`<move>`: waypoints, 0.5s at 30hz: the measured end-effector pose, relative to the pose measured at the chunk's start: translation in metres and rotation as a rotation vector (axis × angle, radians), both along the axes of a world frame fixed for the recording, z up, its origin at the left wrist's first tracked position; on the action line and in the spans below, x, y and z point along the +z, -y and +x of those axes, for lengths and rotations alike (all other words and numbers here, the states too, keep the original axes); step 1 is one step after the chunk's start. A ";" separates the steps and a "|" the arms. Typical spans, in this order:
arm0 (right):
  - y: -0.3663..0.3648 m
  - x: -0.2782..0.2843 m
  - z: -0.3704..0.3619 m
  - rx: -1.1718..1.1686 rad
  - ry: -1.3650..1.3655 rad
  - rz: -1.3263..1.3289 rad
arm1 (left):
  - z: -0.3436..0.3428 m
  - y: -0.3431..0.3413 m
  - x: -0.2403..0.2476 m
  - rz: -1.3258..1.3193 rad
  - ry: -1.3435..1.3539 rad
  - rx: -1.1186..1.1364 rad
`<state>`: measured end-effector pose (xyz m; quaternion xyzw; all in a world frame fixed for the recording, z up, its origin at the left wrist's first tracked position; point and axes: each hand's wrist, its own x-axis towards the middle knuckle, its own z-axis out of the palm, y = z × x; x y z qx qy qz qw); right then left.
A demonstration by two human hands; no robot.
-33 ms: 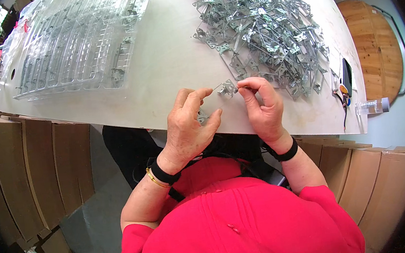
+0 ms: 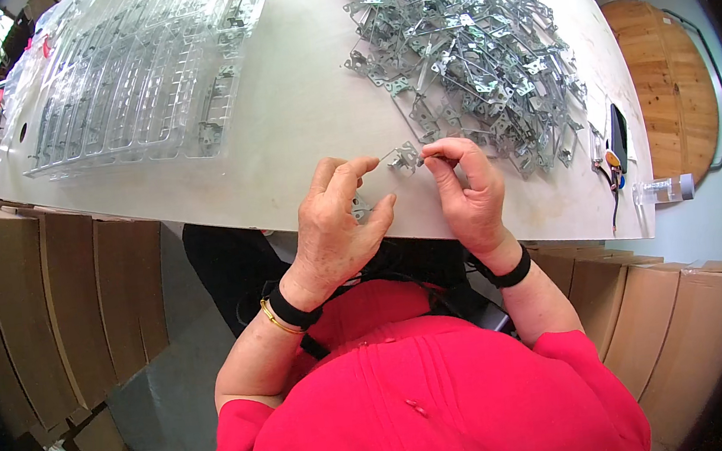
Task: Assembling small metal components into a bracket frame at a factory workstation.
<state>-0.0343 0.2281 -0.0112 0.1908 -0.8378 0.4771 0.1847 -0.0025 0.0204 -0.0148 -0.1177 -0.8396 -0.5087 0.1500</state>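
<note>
My right hand [image 2: 471,193] is closed in a pinch, thumb against forefinger, at the end of a small silvery metal bracket [image 2: 407,158]. A thin rod juts from that bracket toward my left hand [image 2: 334,215]. The left thumb and forefinger are apart, with a gap between them. Within that gap shows a piece of another metal bracket [image 2: 361,207]; whether it lies on the table or rests against my fingers is hidden. Just beyond my right hand spreads a large tangled heap of similar metal brackets [image 2: 485,66] with rods.
Clear plastic trays [image 2: 136,99] with compartments, some holding metal parts, lie at the left of the white table [image 2: 296,93]. At the right edge are a clear bottle [image 2: 662,190] and a dark tool [image 2: 618,140]. Cardboard boxes [image 2: 72,297] stand below on both sides.
</note>
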 end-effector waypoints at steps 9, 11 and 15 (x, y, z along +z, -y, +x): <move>0.000 -0.001 -0.001 0.010 -0.009 0.008 | 0.000 0.000 0.001 -0.001 0.002 -0.002; 0.000 -0.001 0.000 -0.004 0.018 -0.001 | 0.000 0.000 -0.001 0.002 -0.005 -0.002; -0.001 -0.003 0.001 -0.015 0.057 -0.036 | 0.000 0.000 0.000 -0.003 -0.005 -0.003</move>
